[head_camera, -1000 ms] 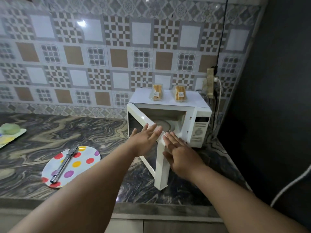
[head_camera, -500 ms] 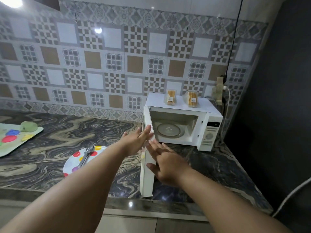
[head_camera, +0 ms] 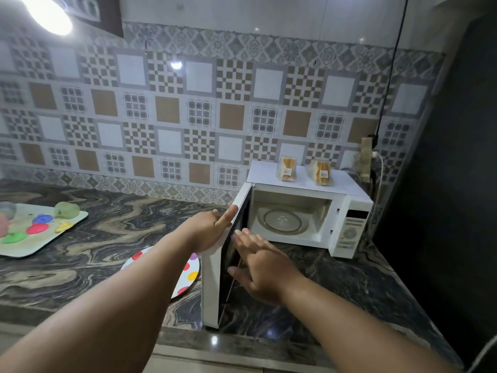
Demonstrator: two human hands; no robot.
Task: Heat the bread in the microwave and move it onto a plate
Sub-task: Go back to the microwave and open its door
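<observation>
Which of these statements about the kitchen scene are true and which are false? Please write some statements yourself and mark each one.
1. The microwave door stands open. True.
2. A bread packet lies on the turntable inside. False: the turntable is bare; both bread packets stand on top of the microwave.
3. The left hand rests on the outer side of the door. True.
4. The right hand grips a bread packet. False: it holds nothing, its fingers straight beside the door's inner face.
5. The dotted plate lies on the counter left of the door. True.
</observation>
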